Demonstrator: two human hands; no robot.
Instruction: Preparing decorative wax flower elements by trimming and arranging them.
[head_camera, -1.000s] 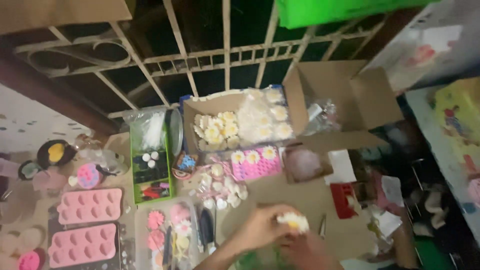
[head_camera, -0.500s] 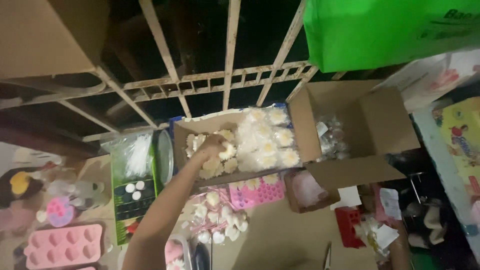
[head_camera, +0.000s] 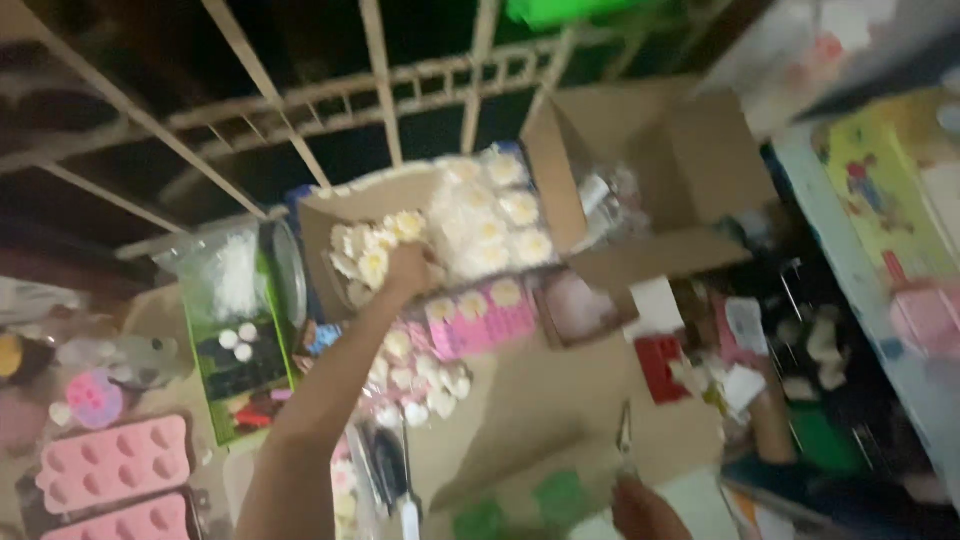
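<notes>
My left hand (head_camera: 405, 272) reaches into an open cardboard box (head_camera: 330, 215) that holds several white and yellow flower-shaped pieces (head_camera: 372, 262). Its fingertips rest among the flowers, right below one of them (head_camera: 405, 226). The blur hides whether the fingers still grip a piece. My right hand (head_camera: 640, 512) sits at the bottom edge, closed around a thin metal tool (head_camera: 625, 440) that points upward. More bagged flower pieces (head_camera: 490, 215) fill the right side of the box.
A larger open carton (head_camera: 690, 160) stands to the right. A pink tray of flowers (head_camera: 480, 315) and loose flowers (head_camera: 420, 375) lie below the box. Pink silicone moulds (head_camera: 115, 465) lie at lower left, a green box (head_camera: 235, 340) beside them. A metal railing (head_camera: 380, 90) runs behind.
My left arm went from both hands holding a flower piece near my body out to the box, and now sits deeper among the flowers. The camera has swung right.
</notes>
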